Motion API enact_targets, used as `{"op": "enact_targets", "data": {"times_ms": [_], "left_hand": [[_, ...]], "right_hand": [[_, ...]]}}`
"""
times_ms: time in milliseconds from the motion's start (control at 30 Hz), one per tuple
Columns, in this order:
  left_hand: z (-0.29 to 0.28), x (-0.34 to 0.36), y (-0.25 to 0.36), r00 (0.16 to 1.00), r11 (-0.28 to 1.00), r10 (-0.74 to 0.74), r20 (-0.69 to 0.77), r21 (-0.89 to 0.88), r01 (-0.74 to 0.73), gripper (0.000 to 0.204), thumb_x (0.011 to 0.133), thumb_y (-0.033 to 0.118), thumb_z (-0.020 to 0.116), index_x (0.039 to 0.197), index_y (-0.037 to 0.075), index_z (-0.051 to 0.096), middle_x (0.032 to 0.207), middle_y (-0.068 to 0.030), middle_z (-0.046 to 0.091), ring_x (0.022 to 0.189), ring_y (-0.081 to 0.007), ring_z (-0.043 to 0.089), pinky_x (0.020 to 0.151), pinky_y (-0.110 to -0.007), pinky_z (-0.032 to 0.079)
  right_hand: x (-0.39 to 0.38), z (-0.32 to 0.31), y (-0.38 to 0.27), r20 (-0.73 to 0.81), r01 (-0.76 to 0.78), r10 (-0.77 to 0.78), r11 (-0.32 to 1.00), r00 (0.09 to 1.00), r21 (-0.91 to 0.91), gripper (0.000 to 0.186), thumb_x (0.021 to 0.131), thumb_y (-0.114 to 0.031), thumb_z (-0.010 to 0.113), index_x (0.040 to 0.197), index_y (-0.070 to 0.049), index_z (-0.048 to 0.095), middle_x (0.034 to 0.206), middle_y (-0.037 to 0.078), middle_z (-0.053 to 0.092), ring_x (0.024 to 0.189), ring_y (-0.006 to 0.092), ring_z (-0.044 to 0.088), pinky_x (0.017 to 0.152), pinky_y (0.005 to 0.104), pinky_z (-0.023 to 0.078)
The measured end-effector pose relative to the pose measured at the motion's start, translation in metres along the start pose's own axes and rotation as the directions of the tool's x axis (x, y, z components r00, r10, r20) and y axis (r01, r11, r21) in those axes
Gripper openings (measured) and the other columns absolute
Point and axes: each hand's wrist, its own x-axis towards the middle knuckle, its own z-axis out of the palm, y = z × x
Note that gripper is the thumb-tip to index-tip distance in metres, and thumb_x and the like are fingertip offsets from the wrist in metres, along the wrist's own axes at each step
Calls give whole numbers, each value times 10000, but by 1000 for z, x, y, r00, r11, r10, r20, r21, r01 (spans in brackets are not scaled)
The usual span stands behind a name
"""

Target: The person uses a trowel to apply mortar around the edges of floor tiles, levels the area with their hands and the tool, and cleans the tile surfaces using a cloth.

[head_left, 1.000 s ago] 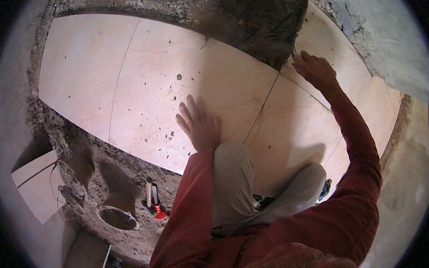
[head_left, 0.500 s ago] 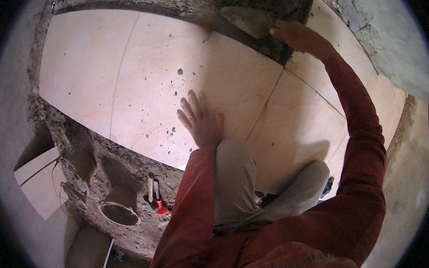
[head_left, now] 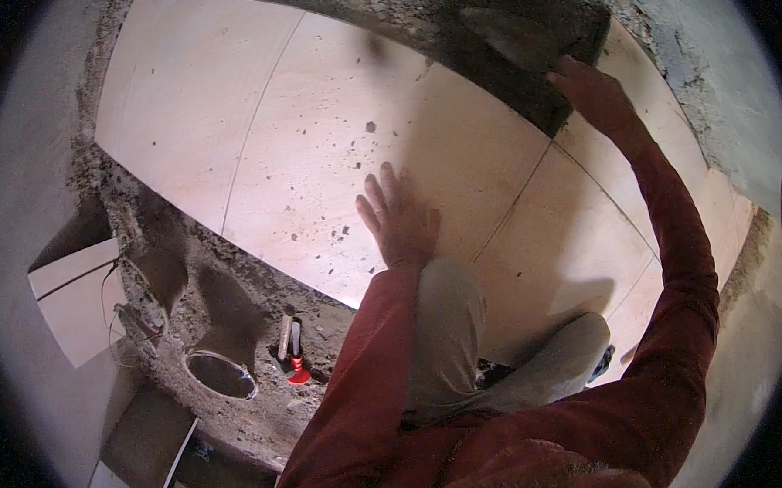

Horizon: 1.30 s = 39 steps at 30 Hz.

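Note:
My left hand (head_left: 399,217) lies open, fingers spread, on the large pale beige floor tiles (head_left: 185,113), among small grey crumbs. At upper right my right hand (head_left: 585,92) has its fingers curled round the handle of a trowel (head_left: 513,38). The trowel's blade, dim in the shadow, is over a dark rectangular patch of mortar (head_left: 542,106) beside the tile edges; whether it touches the mortar I cannot tell. My folded legs (head_left: 447,337) rest on the tiles below my hands.
Left of me, on rough screed, are a red-handled tool (head_left: 297,370), a wooden-handled tool (head_left: 285,336) and a round pipe opening (head_left: 218,374). Loose tiles with cables (head_left: 76,319) are at far left, grey boxlike recesses (head_left: 142,434) at lower left. A rough wall (head_left: 716,99) borders the right.
My right hand has gone from the tile joint up over the mortar patch, and the trowel blade has come into sight. The whole view has shifted slightly; my left hand stays flat on the tile.

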Motion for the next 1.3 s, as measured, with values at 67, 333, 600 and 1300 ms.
{"op": "enact_targets", "data": {"times_ms": [67,333,600,1300], "left_hand": [[0,0,0,1000,1000,-7,4,14,7,815,925,484,575,1588,90,310,1668,-184,164,1538,-449,105,1207,-683,131],[2,0,3,999,998,-47,18,-40,47,789,924,455,595,1578,104,329,1672,-161,174,1541,-436,129,1208,-683,131],[-2,0,3,998,990,-53,-27,-135,49,789,921,430,617,1591,125,334,1694,-153,163,1548,-435,135,1217,-675,114],[5,1,0,997,1000,-28,-78,3,29,773,914,445,600,1564,93,372,1665,-164,195,1526,-436,159,1190,-681,198]], "right_hand": [[41,7,-23,-88,111,-108,993,990,27,381,1036,-169,497,1410,-105,518,1241,195,635,1069,377,677,891,467,586],[323,2,-56,162,-205,163,935,973,291,324,837,-234,653,1088,-70,775,1115,195,741,1072,360,711,894,489,563],[310,-50,-87,107,-73,13,811,994,580,348,881,-311,623,1096,-74,759,1189,173,723,1049,366,714,910,466,550],[154,-25,-26,-46,-121,165,861,985,494,383,1028,-359,587,1234,-37,574,900,175,692,792,288,722,658,419,551]]}}
